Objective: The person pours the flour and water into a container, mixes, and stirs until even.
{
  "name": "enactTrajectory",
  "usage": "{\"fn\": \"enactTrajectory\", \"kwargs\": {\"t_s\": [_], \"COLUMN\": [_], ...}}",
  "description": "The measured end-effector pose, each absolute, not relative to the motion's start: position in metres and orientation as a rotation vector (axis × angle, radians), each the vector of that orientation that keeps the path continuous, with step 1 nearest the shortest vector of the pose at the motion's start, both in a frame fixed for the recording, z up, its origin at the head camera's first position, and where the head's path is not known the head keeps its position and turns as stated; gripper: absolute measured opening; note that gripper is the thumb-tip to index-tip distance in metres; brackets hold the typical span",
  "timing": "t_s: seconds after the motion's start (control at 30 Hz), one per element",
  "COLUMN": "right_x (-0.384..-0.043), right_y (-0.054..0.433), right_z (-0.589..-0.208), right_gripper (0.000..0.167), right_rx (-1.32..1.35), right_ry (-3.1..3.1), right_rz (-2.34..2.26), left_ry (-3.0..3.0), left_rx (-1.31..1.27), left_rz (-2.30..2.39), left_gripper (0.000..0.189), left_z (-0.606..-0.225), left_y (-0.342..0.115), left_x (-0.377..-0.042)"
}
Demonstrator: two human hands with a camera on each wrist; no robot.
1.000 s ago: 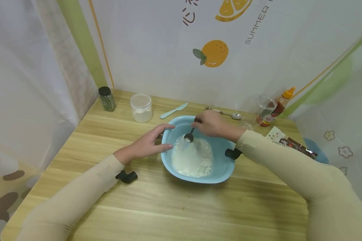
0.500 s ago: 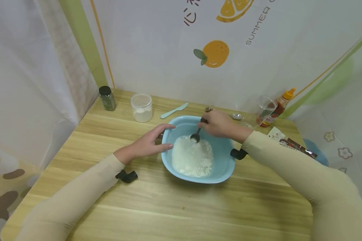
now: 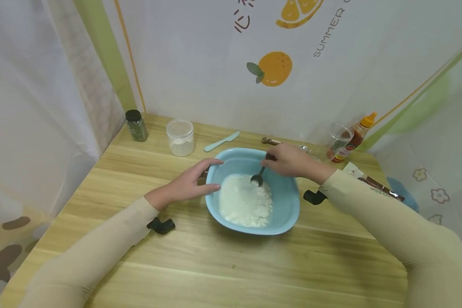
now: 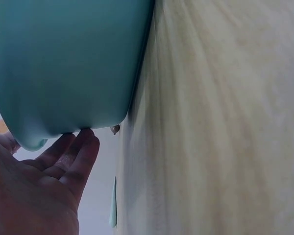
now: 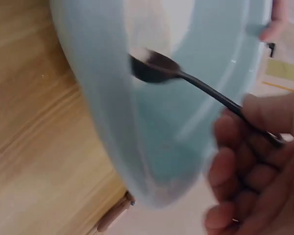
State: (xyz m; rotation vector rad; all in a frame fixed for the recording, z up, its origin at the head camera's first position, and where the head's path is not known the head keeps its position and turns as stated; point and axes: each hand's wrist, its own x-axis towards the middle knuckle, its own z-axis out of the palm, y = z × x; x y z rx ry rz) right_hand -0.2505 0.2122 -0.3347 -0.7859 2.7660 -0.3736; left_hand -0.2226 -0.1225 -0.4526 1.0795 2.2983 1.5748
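A light blue basin stands on the wooden table, holding white powder heaped toward its left side. At the basin's left rim, my left hand grips the wall. In the left wrist view, the fingers of that left hand press the outside of the basin. My right hand pinches the handle of a dark spoon above the basin's far side. Some white powder lies in the spoon's bowl, seen close over the basin in the right wrist view.
Behind the basin lie a pale green plastic knife and a brown-handled utensil. A powder jar and a black-lidded spice jar stand back left. Back right are a sauce bottle, a clear cup and packets.
My right hand has moved to the right with the spoon, which now hangs over the powder's right part. My left hand has stayed on the rim.
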Motion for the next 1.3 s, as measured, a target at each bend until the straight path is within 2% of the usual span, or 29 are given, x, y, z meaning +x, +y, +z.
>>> {"fn": "enactTrajectory", "kwargs": {"t_s": [0.27, 0.77, 1.3], "right_x": [-0.242, -0.238, -0.23], "right_y": [0.221, 0.22, 0.214], "right_z": [-0.336, -0.34, -0.342], "right_gripper": [0.019, 0.019, 0.019], "right_rx": [-0.924, -0.904, -0.999], "right_ry": [2.599, 2.575, 2.403], "right_rz": [-0.468, -0.475, -0.501], "left_ry": [2.307, 2.289, 2.271], "left_rx": [1.059, 1.07, 1.051], "left_rz": [1.561, 1.578, 1.594], "left_gripper": [0.069, 0.069, 0.069], "left_z": [-0.451, -0.451, -0.452], "left_y": [-0.122, -0.123, -0.122], "left_x": [-0.223, -0.223, -0.222]}}
